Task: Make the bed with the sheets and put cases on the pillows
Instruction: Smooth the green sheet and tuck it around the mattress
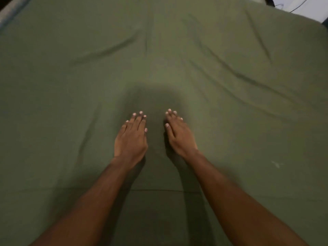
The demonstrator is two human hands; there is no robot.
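Observation:
An olive green sheet (177,55) covers the whole bed and fills nearly the entire view. Long creases run across it at the upper left and the right. My left hand (132,136) lies flat on the sheet near the middle, palm down, fingers straight and close together. My right hand (177,133) rests flat on the sheet just to its right, a small gap between them. Both forearms reach in from the bottom edge. No pillows or pillowcases are in view.
The bed's far right corner (317,23) shows at the top right, with a pale floor and a dark cable (298,8) beyond it. A grey strip (10,11) borders the bed at the top left. A horizontal fold line (159,190) crosses the sheet under my forearms.

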